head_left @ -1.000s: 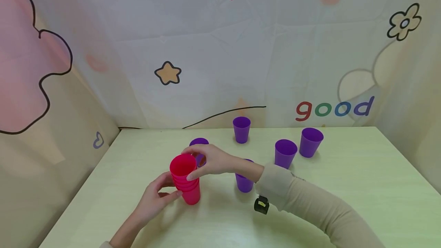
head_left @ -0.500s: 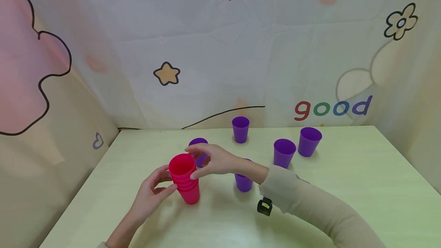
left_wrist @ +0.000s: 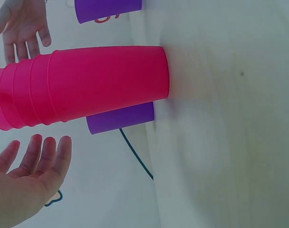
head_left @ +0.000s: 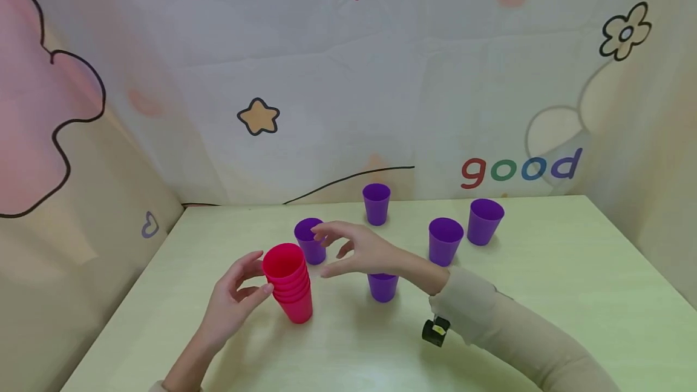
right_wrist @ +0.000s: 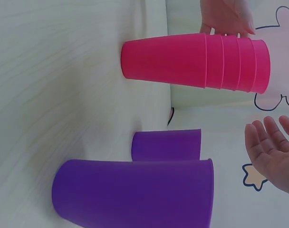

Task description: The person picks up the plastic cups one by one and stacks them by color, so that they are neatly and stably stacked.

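Observation:
A stack of several nested pink-red cups (head_left: 296,295) stands upright on the table in the head view, left of centre. My left hand (head_left: 231,301) is just left of the stack with fingers loosely spread; the left wrist view shows a gap between its fingers (left_wrist: 61,154) and the cups. My right hand (head_left: 362,250) hovers right of the stack, thumb and fingers apart, holding nothing. Behind its fingertips stands a purple cup (head_left: 310,247). Another purple cup (head_left: 383,287) stands below the right wrist, its top partly hidden by the forearm.
More purple cups stand farther back: one (head_left: 376,204) near the table's back edge and two on the right, a nearer cup (head_left: 445,242) and a farther cup (head_left: 485,221). A printed cloth (head_left: 327,107) hangs behind the pale table (head_left: 517,301).
My right hand has moved from the stack's rim to the right, away from the cups. My left hand has drawn slightly left off the stack, which stays standing.

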Motion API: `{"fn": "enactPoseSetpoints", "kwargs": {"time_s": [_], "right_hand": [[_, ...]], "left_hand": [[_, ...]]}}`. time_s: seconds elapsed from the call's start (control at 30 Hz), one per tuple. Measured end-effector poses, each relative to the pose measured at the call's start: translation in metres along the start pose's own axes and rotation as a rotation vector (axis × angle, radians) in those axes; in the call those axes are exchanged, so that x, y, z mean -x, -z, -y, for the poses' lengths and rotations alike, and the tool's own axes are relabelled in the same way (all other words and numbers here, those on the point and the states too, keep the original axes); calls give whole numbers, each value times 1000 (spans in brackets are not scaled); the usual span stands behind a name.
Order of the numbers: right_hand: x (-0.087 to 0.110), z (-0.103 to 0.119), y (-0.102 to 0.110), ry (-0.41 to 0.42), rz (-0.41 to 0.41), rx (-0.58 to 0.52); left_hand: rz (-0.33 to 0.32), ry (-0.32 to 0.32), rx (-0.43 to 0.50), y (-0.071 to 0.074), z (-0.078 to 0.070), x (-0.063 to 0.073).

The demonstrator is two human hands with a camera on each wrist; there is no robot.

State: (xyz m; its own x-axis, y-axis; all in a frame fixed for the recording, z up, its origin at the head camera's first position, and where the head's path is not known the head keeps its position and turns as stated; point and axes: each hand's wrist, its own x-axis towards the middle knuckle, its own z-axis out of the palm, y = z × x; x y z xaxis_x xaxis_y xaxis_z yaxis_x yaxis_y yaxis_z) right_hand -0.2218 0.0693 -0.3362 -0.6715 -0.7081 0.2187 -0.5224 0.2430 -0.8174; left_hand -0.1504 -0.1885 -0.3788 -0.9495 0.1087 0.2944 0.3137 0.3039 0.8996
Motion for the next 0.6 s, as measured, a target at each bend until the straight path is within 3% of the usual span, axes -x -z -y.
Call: {"fn": "enactPoseSetpoints", "kwargs": {"time_s": [0.6], "right_hand": [[44,-3,19,26,-57,-64]], "left_hand": [[-19,-72,-70,-5,-2,-5]]}}
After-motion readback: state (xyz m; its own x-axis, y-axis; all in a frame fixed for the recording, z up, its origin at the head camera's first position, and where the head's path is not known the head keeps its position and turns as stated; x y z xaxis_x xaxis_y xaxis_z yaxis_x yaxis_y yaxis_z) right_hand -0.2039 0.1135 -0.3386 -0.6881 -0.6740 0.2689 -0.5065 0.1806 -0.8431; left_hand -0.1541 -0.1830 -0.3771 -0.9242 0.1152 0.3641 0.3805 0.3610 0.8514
